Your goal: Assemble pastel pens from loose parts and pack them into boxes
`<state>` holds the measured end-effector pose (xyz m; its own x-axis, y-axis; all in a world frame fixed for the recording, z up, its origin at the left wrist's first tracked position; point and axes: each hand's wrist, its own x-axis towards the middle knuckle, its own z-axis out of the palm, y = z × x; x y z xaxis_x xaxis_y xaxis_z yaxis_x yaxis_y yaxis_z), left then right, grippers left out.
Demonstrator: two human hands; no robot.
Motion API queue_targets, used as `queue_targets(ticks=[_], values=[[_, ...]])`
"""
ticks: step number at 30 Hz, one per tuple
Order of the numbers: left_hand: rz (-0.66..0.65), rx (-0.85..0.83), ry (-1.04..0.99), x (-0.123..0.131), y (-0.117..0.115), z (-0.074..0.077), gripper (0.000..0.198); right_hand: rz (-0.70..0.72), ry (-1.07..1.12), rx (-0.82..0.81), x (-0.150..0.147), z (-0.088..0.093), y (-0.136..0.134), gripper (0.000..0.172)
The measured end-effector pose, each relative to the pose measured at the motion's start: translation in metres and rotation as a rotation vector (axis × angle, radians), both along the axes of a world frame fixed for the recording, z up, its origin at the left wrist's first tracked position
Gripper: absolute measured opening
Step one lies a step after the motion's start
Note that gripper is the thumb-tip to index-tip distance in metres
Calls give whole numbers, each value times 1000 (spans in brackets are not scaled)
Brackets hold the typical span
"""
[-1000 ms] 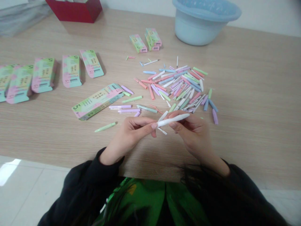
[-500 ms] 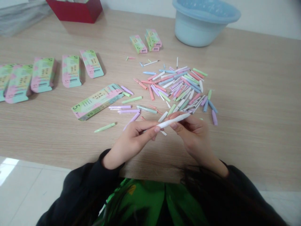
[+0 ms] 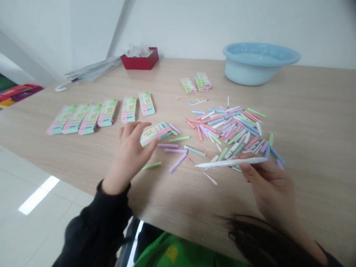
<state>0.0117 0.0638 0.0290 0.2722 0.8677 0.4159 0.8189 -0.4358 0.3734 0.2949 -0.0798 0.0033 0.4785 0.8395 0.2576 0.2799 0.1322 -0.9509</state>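
A white pen (image 3: 230,162) is pinched near one end between the thumb and fingers of my right hand (image 3: 269,181). Its thin tip points left over the table. My left hand (image 3: 130,155) has its thumb and fingers spread in front of a green and pink pen box (image 3: 157,132), hiding the box's left end. Whether the fingertips touch that box I cannot tell. Several purple pen parts (image 3: 175,151) lie to the right of the left hand, and a light green pen (image 3: 151,165) lies below its thumb. Beyond the right hand spreads a pile of coloured pen parts (image 3: 230,126).
Several pastel boxes (image 3: 108,113) lie in a row at the left. More small boxes (image 3: 203,81) are at the back, near a blue basin (image 3: 258,63). A red box (image 3: 140,62) and a plastic-wrapped umbrella (image 3: 93,70) are at the back left.
My left hand has let go of the white pen and moved left to the pen box, fingers opening. My right hand keeps the pen. The view has tilted up and turned left.
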Motion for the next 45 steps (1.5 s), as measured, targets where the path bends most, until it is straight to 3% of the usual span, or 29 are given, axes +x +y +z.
queue_targets(ticks=[2,5,7,9,13,16,19,23,29,35,45], values=[[93,-52,149,-25,30,-7,59,18,-23,14,1,1,0,8],[49,-297,315,-40,63,-29,77,49,-66,18,-2,2,0,6],[-2,-355,332,-39,74,-40,82,60,-106,-6,-3,2,1,7],[-44,-350,307,-38,76,-41,80,65,-145,-13,-1,3,2,8],[-87,-270,134,-46,61,-17,75,38,-172,84,3,23,6,8],[-336,-343,-264,-52,36,0,59,-30,-202,201,-2,55,13,12],[-653,-464,-609,-48,8,-1,59,-63,-244,382,-16,90,17,19],[-824,-616,-738,-33,-16,-13,64,32,-288,487,-38,121,18,21],[-947,-737,-764,-19,-22,-17,56,121,-399,423,-48,127,17,9],[-980,-827,-807,-12,-22,-23,65,194,-504,372,-45,137,23,5],[-1043,-955,-800,-9,-24,-33,60,372,-185,451,-59,141,45,17]])
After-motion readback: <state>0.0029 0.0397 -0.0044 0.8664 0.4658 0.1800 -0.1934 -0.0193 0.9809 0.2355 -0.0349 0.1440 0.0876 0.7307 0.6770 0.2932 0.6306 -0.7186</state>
